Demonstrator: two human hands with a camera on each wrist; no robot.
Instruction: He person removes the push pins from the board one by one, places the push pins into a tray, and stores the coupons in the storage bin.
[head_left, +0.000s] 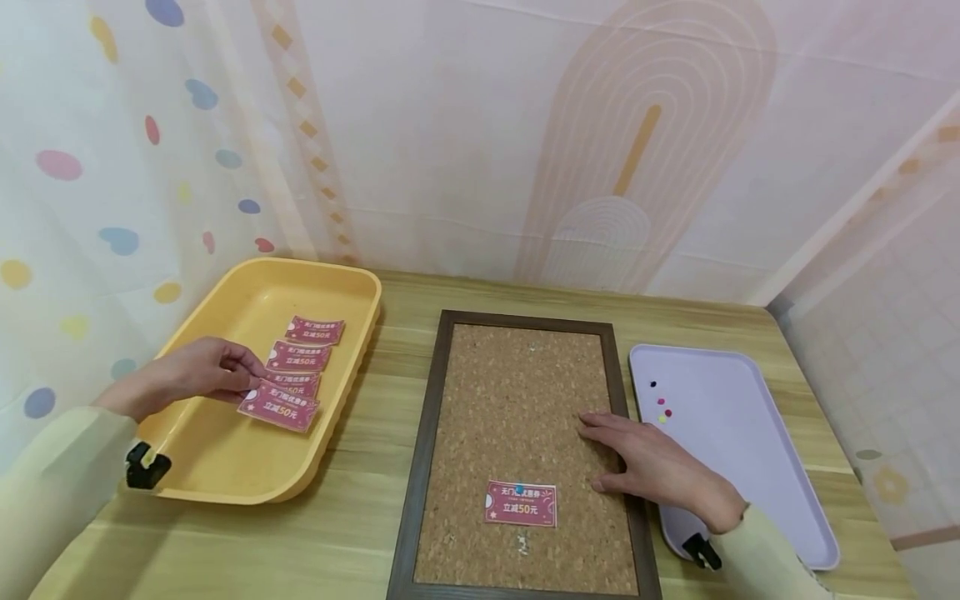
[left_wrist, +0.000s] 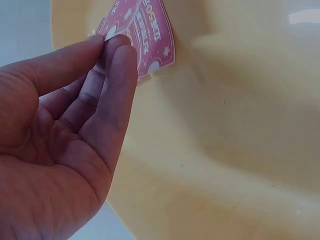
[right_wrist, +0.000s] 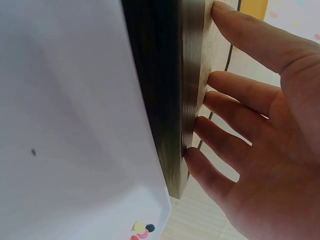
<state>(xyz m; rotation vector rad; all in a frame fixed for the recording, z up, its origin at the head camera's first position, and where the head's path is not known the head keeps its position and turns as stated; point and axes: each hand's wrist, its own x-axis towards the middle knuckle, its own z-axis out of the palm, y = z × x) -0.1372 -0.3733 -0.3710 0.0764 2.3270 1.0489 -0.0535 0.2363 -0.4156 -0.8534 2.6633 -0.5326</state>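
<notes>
My left hand (head_left: pixel 197 377) pinches one corner of a pink paper coupon (head_left: pixel 279 407) between thumb and fingertips, over the yellow tray (head_left: pixel 213 462). Behind it, several like coupons (head_left: pixel 300 358) overlap in a row along the tray's right side. In the left wrist view the pinched coupon (left_wrist: pixel 120 16) tilts above another coupon (left_wrist: pixel 159 42). My right hand (head_left: pixel 651 467) holds nothing; its spread fingers rest on the right side of the cork board (head_left: pixel 517 400). One coupon (head_left: pixel 517 513) lies flat on the lower board, with a blue pushpin (head_left: pixel 519 489) at its top edge.
To the right of the board lies a lilac tray (head_left: pixel 738 442) with several small coloured pins (head_left: pixel 667 413) near its left edge. A dark wooden frame (head_left: pixel 428 442) borders the cork. A patterned cloth (head_left: pixel 450 150) hangs behind the wooden table (head_left: pixel 352 517).
</notes>
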